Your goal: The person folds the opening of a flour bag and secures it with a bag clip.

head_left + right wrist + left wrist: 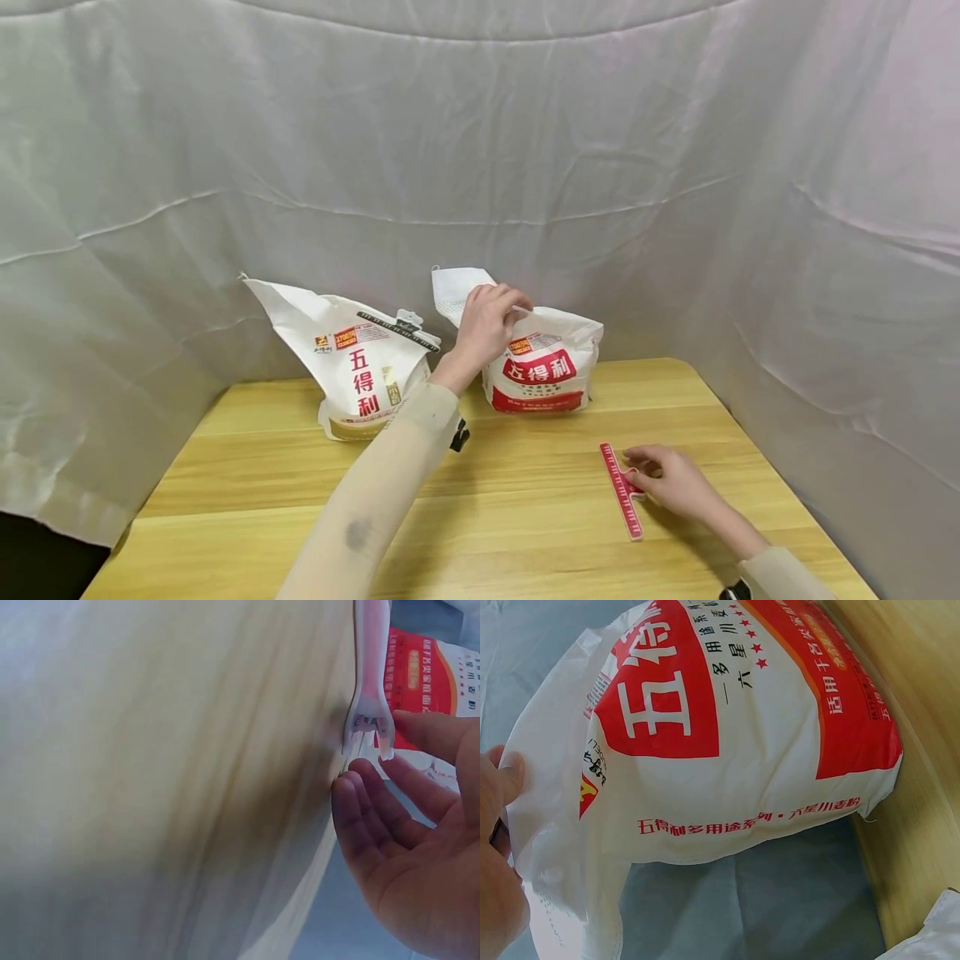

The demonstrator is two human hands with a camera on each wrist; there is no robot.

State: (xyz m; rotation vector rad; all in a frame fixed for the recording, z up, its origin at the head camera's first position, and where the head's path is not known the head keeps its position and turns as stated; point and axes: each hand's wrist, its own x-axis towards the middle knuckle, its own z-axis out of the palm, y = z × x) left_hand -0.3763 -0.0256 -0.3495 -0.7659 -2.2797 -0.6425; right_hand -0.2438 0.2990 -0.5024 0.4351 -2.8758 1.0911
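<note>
My left hand [487, 329] pinches the top of a white flour bag [542, 371] with red panels at the back of the table. In the left wrist view the thumb [510, 776] lies against the bag's pale upper edge. The bag's folded top [459, 287] sticks up left of this hand. Near the front right, my right hand [675, 482] is at the handle of a red bag clip [621, 492]. In the right wrist view, thumb and loosely bent fingers lie around the end of the clip's handle [369, 712], with a gap between them.
Left of that bag stands a second white flour bag [363, 367], its top slanted and held by a black bag clip [397, 330]. A wooden table [525, 517] carries everything. Grey cloth [487, 150] hangs close behind and at both sides.
</note>
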